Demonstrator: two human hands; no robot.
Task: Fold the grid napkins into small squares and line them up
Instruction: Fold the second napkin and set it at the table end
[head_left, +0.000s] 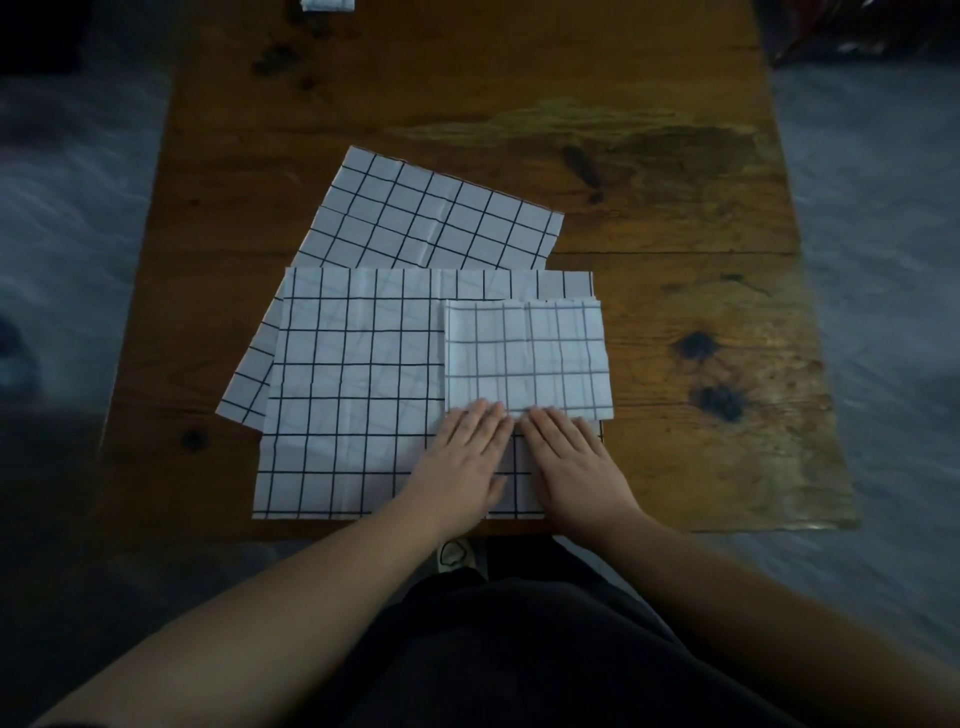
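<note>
A folded white grid napkin (527, 358), roughly square, lies on top of a large unfolded grid napkin (353, 395) near the table's front edge. Under both, a third grid napkin (431, 218) lies flat and rotated, reaching toward the far left. My left hand (457, 462) and my right hand (571, 462) lie flat side by side, fingers together, with fingertips pressing the near edge of the folded napkin. Neither hand grips anything. At the far edge of the table, a small white folded piece (327, 4) is cut off by the frame.
The wooden table (675, 218) has dark knots and a worn patch at the right. Its front edge runs just below the hands. Grey floor lies on both sides. A dark object (36, 36) sits at the far left, off the table.
</note>
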